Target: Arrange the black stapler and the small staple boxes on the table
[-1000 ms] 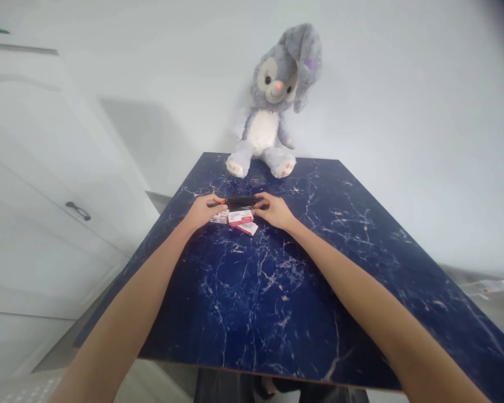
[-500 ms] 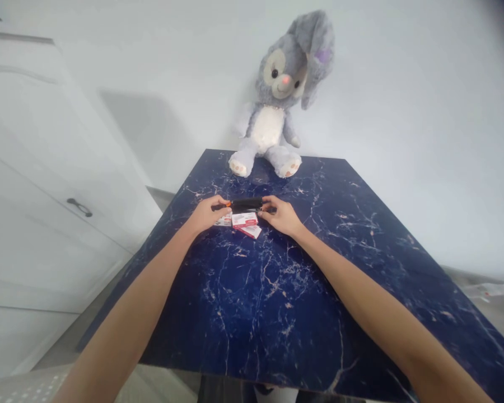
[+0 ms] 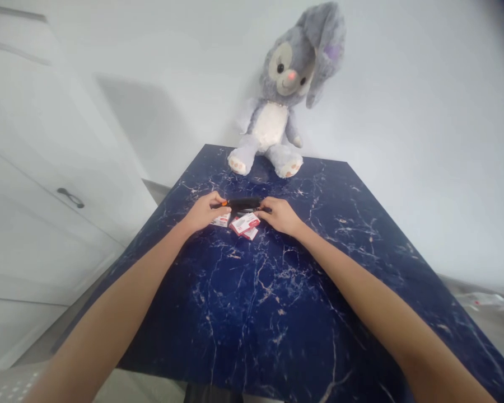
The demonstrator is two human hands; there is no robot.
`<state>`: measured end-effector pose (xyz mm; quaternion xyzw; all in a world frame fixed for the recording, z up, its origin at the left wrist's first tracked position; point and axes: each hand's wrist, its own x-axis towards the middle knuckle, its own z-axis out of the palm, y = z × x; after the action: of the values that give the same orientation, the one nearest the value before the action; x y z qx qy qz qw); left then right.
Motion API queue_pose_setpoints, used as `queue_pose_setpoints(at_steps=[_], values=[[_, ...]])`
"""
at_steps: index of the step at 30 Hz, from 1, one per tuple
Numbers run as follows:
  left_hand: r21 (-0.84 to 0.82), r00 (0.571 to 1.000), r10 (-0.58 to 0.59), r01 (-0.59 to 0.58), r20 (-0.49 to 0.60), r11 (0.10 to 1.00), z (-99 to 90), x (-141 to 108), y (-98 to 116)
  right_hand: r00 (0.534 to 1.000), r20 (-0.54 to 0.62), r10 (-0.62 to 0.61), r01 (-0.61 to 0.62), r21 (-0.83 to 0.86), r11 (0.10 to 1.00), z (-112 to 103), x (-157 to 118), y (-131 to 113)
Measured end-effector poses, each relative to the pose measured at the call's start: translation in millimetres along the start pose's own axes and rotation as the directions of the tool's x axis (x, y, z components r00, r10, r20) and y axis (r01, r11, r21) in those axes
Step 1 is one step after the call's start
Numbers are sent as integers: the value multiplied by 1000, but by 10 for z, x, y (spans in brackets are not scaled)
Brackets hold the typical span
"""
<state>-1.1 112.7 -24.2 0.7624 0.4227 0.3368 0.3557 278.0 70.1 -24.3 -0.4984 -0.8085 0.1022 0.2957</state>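
Between my two hands lies a long black object [image 3: 244, 203] with an orange part at its left end. My left hand [image 3: 208, 211] pinches that left end between thumb and fingers. At the other end, my right hand [image 3: 277, 214] has its fingers closed on the black object. Just in front of it, a red and white box [image 3: 246, 222] rests at a slant on top of another red and white box [image 3: 251, 234]. A further white box [image 3: 222, 220] sits beside my left thumb, partly hidden by that hand.
The blue marbled table [image 3: 252, 313] stretches out beneath my arms. A grey plush rabbit [image 3: 271, 123] sits at its far edge against the wall. White cabinet doors [image 3: 33, 168] with a dark handle [image 3: 70, 197] stand at the left.
The upper red and white box has turned and now sits at more of a slant. Both hands keep their hold on the black object. The camera view has shifted slightly.
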Motion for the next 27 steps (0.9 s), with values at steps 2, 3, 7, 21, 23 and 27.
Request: queue_pose_setpoints(at_steps=[2, 3, 7, 21, 23, 27], values=[[4, 1000, -1, 1, -7, 1000, -9, -1, -11, 1000, -9, -13, 14, 5, 1000, -19, -15, 22], [1, 1000, -4, 4, -21, 1000, -17, -4, -20, 1000, -13, -19, 19, 19, 1000, -35, -26, 47], [1, 995, -66, 66, -79, 998, -72, -18, -48, 1000, -12, 1, 0, 118, 993, -139, -102, 207], [-122, 998, -33, 28, -44, 992, -75, -6, -72, 971, 74, -225, 232, -101, 967, -122, -228, 92], [-180, 999, -42, 35, -35, 983, -76, -13, -71, 971, 87, -223, 235, -150, 960, -109, -205, 83], [-192, 993, -55, 35, -102, 981, -72, -14, -96, 962, 110, -249, 267, -207, 941, -96, -203, 51]])
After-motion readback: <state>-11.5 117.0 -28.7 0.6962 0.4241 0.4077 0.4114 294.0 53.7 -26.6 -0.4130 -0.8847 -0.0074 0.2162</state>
